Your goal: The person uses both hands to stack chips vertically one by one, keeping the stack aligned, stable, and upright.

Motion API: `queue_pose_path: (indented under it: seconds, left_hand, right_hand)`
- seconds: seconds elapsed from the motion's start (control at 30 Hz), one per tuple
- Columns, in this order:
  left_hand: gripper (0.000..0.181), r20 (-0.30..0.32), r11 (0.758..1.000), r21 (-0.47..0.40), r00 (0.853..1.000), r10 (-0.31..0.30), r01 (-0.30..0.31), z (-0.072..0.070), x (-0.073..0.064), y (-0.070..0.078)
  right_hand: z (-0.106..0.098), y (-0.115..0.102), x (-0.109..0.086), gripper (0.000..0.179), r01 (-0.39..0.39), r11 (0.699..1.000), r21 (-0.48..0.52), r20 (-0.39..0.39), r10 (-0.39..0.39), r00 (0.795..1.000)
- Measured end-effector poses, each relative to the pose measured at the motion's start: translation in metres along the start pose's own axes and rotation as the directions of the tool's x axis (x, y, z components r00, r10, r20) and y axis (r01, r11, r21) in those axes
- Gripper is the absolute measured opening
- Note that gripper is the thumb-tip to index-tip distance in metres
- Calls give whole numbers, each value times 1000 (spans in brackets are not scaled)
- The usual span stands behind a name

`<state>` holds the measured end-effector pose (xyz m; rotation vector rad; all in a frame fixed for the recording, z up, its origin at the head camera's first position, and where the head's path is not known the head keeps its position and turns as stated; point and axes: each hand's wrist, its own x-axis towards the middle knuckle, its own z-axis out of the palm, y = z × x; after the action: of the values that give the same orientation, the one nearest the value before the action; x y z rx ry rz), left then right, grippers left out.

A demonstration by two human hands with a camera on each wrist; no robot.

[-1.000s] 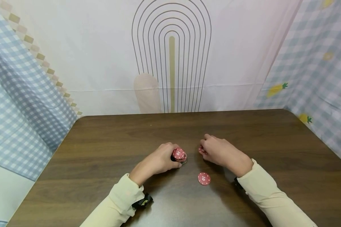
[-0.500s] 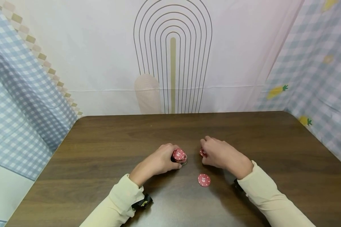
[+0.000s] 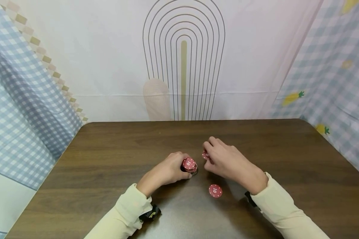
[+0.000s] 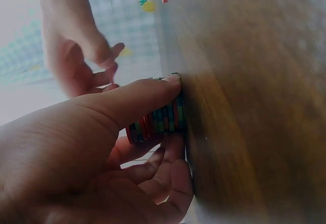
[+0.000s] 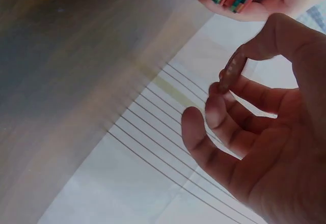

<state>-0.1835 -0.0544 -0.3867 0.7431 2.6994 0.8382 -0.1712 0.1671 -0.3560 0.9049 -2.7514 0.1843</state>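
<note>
A stack of poker chips [image 3: 190,164] stands on the wooden table, a red chip marked 10 on top. My left hand [image 3: 169,170] grips it from the left, thumb on the near side and fingers round the far side. In the left wrist view the edges of the stack [image 4: 167,116] show bands of green, blue and red. To the right, my right hand [image 3: 228,160] pinches a red poker chip [image 3: 205,155] between thumb and fingers, raised off the table in the right wrist view. Another red poker chip [image 3: 215,191], also marked 10, lies flat nearer the person.
The brown wooden table [image 3: 122,142] reaches back to a white cloth [image 3: 107,66] with printed arches. Blue checked cloth [image 3: 33,96] hangs at the left, and more checked cloth [image 3: 341,79] at the right.
My right hand has lifted the pinched chip and shifted left towards the stack. The left hand keeps its hold on the stack, and the loose chip lies where it was.
</note>
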Motion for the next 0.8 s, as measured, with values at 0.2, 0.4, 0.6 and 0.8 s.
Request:
queue_pose_path:
  seconds: [0.2, 0.4, 0.6, 0.8]
  left_hand:
    - [38, -4, 1000, -15, 1000, -6, 6, 0, 0, 0]
    - [35, -6, 999, -28, 1000, -23, 23, 0, 1, 1]
    - [31, 1, 1000, -15, 1000, -19, 19, -1, 1, 1]
    - [40, -13, 1000, -4, 1000, 1, -1, -1, 1, 0]
  right_hand:
    - [-3, -6, 1, 18, 17, 1000, 17, -54, -16, 998]
    - [-4, -10, 3, 25, 33, 998, 52, -111, -28, 993]
    - [0, -15, 4, 28, 30, 993, 117, -115, -17, 993]
    - [8, -19, 7, 25, 49, 989, 138, -80, -38, 996]
